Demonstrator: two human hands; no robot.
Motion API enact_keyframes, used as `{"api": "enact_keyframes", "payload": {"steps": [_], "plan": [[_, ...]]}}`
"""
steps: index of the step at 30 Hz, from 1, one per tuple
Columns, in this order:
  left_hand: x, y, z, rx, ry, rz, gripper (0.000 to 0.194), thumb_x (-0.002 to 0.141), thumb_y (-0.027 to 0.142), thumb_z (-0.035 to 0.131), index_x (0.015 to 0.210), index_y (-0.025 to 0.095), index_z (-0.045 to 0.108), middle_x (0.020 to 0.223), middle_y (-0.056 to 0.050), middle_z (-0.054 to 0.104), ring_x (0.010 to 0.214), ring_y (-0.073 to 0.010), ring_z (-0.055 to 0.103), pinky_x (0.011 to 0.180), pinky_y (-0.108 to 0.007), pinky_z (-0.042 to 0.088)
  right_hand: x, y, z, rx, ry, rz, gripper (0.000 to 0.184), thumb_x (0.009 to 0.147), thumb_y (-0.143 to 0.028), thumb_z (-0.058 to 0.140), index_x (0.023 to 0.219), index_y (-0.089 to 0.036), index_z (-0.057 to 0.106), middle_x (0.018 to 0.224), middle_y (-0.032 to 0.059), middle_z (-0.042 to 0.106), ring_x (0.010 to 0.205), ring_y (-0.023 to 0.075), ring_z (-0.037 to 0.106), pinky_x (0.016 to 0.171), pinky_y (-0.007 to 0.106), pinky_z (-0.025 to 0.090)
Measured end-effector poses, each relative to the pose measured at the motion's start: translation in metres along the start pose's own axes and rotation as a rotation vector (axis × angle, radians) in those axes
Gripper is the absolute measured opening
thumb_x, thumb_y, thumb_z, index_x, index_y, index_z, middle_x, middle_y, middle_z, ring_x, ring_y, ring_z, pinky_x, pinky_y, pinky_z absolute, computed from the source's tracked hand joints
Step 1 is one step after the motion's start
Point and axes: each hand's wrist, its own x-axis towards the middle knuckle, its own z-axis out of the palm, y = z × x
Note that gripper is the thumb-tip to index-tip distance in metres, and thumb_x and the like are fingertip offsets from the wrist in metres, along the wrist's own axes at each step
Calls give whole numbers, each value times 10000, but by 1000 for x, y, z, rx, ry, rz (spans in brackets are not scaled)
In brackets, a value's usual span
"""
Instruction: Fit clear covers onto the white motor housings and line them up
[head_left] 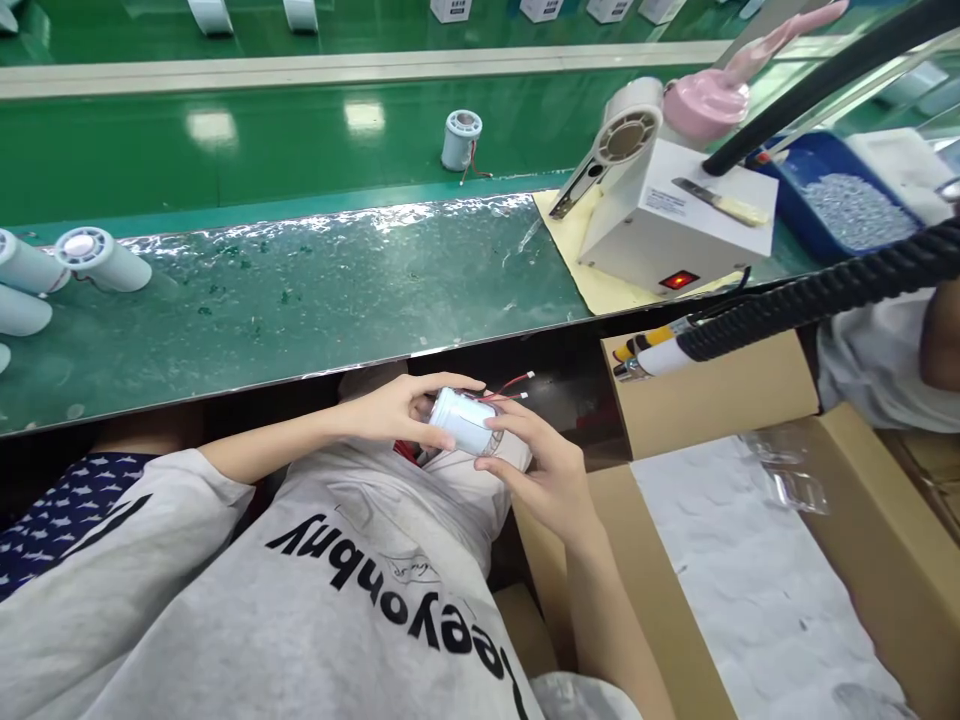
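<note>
Over my lap, just below the bench edge, a pale blue cylindrical housing (463,420) lies tilted on its side between both hands. My left hand (397,408) is closed round its left end, thumb below and fingers above. My right hand (549,462) grips the right end, where a clear or patterned ring shows near the fingertips. Thin red wires (514,382) with small white plugs stick out behind it. A similar housing (460,140) stands upright on the green belt, its wires hanging beside it.
Several more housings (105,260) lie at the bench's left. A white box-shaped machine (679,225) with a lit red switch stands right, a knife (720,202) on top. Beyond is a blue tray (847,200) of small clear pieces. A black hose crosses above an open carton (885,500).
</note>
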Motion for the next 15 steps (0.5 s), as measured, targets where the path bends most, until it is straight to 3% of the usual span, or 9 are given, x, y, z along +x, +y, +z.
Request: {"api": "enact_keyframes", "payload": {"steps": [6, 15], "plan": [[-2, 8, 0, 112, -46, 138, 745, 749, 367, 879, 1438, 286, 606, 1486, -120, 600, 1327, -298, 596, 1026, -384, 539, -8, 2, 1, 72, 10, 101, 332, 869, -440, 798, 1140, -272, 703, 1308, 103, 731, 1244, 310, 684, 1052, 475, 565], [-5, 11, 0, 208, -117, 239, 721, 793, 359, 847, 1464, 323, 586, 1549, -106, 551, 1407, -312, 540, 1094, -411, 510, -8, -10, -2, 304, -9, 305, 402, 824, -489, 827, 1132, -269, 691, 1244, 85, 737, 1096, 264, 728, 950, 402, 626]]}}
